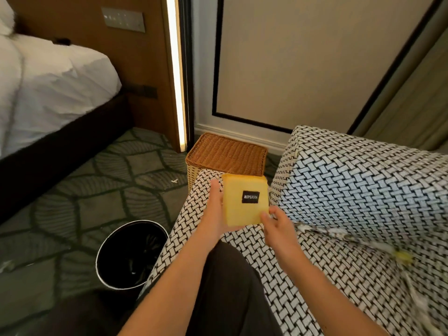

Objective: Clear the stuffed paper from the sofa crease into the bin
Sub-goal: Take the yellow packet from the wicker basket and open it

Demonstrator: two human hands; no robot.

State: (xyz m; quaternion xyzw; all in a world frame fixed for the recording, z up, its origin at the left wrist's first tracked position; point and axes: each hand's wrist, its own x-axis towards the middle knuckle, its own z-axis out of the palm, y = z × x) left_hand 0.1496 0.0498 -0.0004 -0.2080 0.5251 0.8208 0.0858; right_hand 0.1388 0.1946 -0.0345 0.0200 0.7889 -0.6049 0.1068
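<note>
Paper (339, 235) sits stuffed in the sofa (351, 185) crease, right of centre, untouched. Left hand (214, 209) and right hand (276, 221) both grip a yellow block (244, 202). Likely next: free a hand, pull paper out, carry it to the bin (135, 221), lower left.

Blurry paper (339, 235) in sofa (351, 185) crease

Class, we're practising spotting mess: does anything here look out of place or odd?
Yes. Crumpled paper is wedged along the sofa crease, where litter does not belong, and a white scrap lies on the carpet instead of in the black bin.
</note>
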